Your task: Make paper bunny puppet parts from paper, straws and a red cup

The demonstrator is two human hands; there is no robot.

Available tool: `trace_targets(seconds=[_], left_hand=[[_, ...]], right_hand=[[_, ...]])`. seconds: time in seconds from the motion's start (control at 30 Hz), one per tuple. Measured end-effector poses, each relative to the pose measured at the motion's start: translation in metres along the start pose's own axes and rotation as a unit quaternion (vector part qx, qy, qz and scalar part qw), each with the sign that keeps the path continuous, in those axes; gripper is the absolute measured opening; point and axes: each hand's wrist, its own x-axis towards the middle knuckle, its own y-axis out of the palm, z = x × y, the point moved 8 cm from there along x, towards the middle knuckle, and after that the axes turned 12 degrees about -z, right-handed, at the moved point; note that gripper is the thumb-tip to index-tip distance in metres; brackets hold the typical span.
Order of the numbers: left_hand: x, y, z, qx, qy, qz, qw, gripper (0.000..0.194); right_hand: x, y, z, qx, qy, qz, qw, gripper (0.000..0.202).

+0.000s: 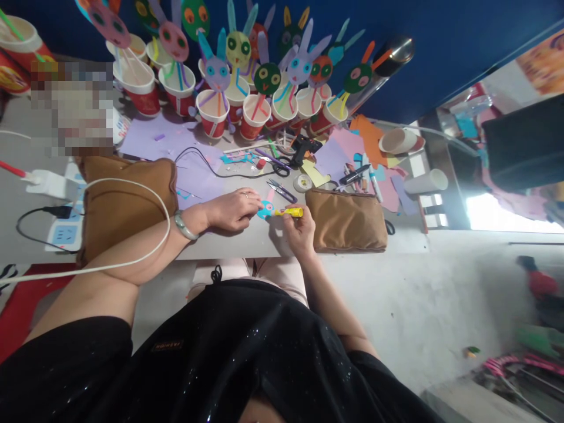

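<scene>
One blue cutout (265, 210) lies between curled left hand (235, 210), hold unclear, and right hand (300, 230) gripping yellow tube (294, 212).

"FASHION" on a black shirt patch (168, 346)

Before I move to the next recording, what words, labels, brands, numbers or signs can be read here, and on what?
"FASHION": on the patch on the black shirt.
Too small or blurred to read: the print on the red cups, and the lettering on the white container at the left.
No text can be made out on the yellow tube in the right hand.
No numbers are readable.
</scene>
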Motion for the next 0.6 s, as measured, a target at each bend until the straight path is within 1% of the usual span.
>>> trace_targets(seconds=[0.1,0.2,0.27,0.43,0.6], left_hand=[[-0.001,0.002,-0.001,-0.009,0.007,0.013,1.000,0.025],[-0.001,0.003,-0.001,-0.004,0.005,0.017,1.000,0.023],[-0.001,0.002,-0.002,-0.002,0.004,0.019,1.000,0.024],[-0.001,0.001,-0.002,-0.005,0.004,0.018,1.000,0.028],[-0.001,0.002,-0.001,-0.010,0.003,0.018,1.000,0.025]], right_hand=[[-0.002,0.004,-0.006,-0.002,0.001,0.008,1.000,0.018],[-0.003,0.008,-0.010,-0.029,-0.006,0.019,0.999,0.019],[-0.003,0.010,-0.009,-0.053,-0.029,0.022,0.998,0.020],[-0.003,0.017,0.002,-0.099,-0.118,0.033,0.988,0.016],[-0.005,0.026,0.003,-0.114,-0.155,0.066,0.979,0.013]])
